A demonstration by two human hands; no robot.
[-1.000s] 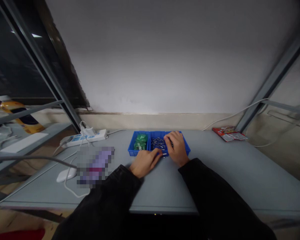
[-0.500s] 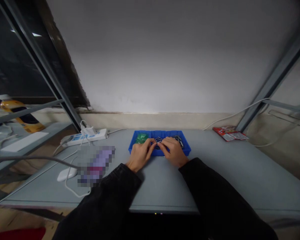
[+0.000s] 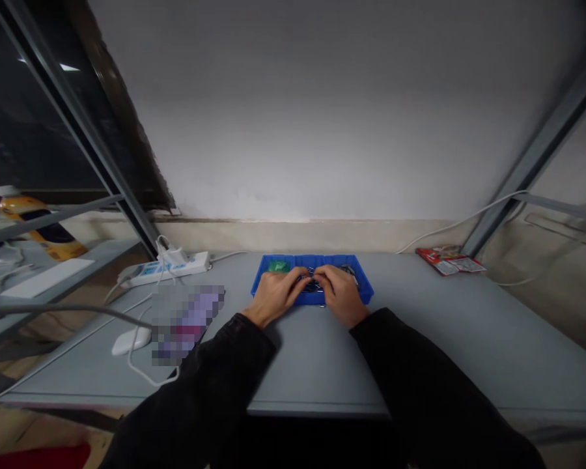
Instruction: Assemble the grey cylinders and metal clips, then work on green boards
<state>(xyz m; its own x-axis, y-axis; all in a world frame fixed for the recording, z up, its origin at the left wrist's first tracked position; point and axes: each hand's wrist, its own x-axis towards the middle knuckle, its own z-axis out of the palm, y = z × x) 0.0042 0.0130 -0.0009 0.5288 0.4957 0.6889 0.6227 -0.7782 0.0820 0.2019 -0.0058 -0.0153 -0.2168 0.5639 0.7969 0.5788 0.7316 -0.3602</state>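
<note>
Three blue bins (image 3: 366, 291) stand side by side on the grey desk near the wall. Green pieces (image 3: 279, 266) lie in the left bin, small metal parts (image 3: 314, 285) in the middle one, and grey metallic parts (image 3: 349, 269) in the right one. Over the left and middle bins, my left hand (image 3: 276, 294) is closed, thumb and fingertips pinched on something too small to make out. My right hand (image 3: 340, 294) is also closed above the middle and right bins, its fingertips close to those of my left hand; what they grip is hidden.
To the left are a power strip (image 3: 176, 267) with cables, a blurred-out purple object (image 3: 193, 322) and a white mouse-like object (image 3: 131, 341). A red packet (image 3: 449, 260) lies at the back right. A yellow bottle (image 3: 41, 225) stands far left beyond the metal frame.
The fingertips of both hands have moved slightly apart. My left hand has shifted a little left, covering more of the green pieces, and my right fingers are more curled.
</note>
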